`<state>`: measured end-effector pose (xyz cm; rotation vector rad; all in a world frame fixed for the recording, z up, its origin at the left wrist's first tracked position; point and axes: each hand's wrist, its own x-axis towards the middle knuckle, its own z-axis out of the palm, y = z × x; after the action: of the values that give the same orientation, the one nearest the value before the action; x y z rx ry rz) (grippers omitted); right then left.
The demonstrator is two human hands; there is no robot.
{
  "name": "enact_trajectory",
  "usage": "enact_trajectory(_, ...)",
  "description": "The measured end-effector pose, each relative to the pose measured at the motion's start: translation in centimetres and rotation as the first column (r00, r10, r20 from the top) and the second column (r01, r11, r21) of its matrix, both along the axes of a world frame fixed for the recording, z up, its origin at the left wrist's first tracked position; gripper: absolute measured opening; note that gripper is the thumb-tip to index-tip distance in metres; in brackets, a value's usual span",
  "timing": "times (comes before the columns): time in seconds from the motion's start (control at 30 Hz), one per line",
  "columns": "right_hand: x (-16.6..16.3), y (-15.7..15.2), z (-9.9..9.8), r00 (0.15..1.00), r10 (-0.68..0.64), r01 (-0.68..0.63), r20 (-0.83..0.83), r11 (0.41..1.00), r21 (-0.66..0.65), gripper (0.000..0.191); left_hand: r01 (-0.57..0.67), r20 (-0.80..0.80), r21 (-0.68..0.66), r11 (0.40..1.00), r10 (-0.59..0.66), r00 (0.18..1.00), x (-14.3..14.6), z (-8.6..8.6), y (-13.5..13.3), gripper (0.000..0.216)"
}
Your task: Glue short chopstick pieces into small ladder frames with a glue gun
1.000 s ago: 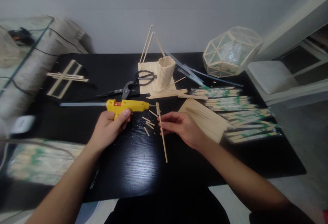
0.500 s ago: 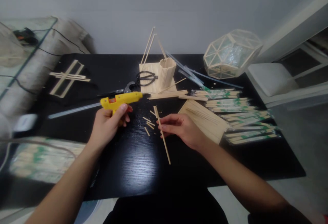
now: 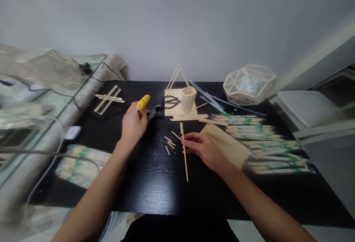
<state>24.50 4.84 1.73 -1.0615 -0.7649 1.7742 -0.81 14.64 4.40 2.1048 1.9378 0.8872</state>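
Observation:
My left hand point(image 3: 135, 123) is closed round a yellow hot glue gun point(image 3: 143, 102), left of centre over the black table. A translucent glue stick trails from the gun, and its nozzle is hidden. Between the thumb and fingers of my right hand point(image 3: 200, 149) is a thin wooden stick point(image 3: 185, 160), with a short piece near its upper end. Several short cut sticks point(image 3: 169, 143) lie just left of it. Dark pliers point(image 3: 154, 113) rest beside my left hand. Behind them, black-handled scissors point(image 3: 170, 102) lie on a stick-built base point(image 3: 169, 112) bearing a round stick cup point(image 3: 188, 99).
Packs of chopsticks point(image 3: 255, 131) line the right side, beside a flat stick panel point(image 3: 222, 138). At the back right stands a geometric stick frame point(image 3: 249, 85). A crossed stick frame point(image 3: 109, 99) lies back left, and another chopstick pack point(image 3: 83, 162) sits front left.
My left hand has moved away toward the back and turned the glue gun, which pointed right before. My right hand keeps its hold on the stick. The view has shifted left and up.

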Motion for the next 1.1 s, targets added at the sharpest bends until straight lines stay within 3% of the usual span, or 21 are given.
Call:
enact_trajectory(0.1, 0.3, 0.3, -0.1, 0.999, -0.037, 0.037, -0.024, 0.999, -0.023, 0.032, -0.032, -0.174, -0.069, 0.997, 0.020, 0.985, 0.3, -0.7, 0.1, 0.032)
enact_trajectory(0.53, 0.8, 1.0, -0.8, 0.987, -0.133, 0.126, -0.096, 0.990, -0.070, 0.035, 0.086, -0.378, -0.203, 0.975, -0.159, 0.912, -1.3, -2.2, 0.8, 0.054)
enact_trajectory(0.7, 1.0, 1.1, -0.7, 0.982, -0.166, 0.159, -0.094, 0.984, -0.078, 0.032, 0.032, -0.386, -0.170, 0.985, -0.096, 0.918, -1.1, -1.3, 0.9, 0.044)
enact_trajectory(0.8, 1.2, 1.2, -0.5, 0.982, -0.172, 0.168, -0.078, 0.984, -0.056, 0.031, -0.001, -0.386, -0.116, 0.993, -0.044, 0.921, 0.5, 0.0, 1.1, 0.039)
enact_trajectory(0.83, 1.3, 1.2, -0.4, 0.982, -0.171, 0.167, -0.077, 0.985, -0.052, 0.031, 0.021, -0.384, -0.104, 0.994, -0.060, 0.921, 1.4, 0.3, 1.1, 0.037)
enact_trajectory(0.97, 1.4, 1.2, -0.2, 0.982, -0.169, 0.164, -0.083, 0.984, -0.066, 0.033, 0.292, -0.409, -0.188, 0.938, -0.345, 0.845, 5.6, 0.7, 1.5, 0.027)
enact_trajectory(1.1, 1.3, 1.2, -0.1, 0.982, -0.170, 0.166, -0.084, 0.985, -0.051, 0.032, 0.391, -0.417, -0.276, 0.878, -0.476, 0.774, 8.4, -0.1, 1.9, 0.023)
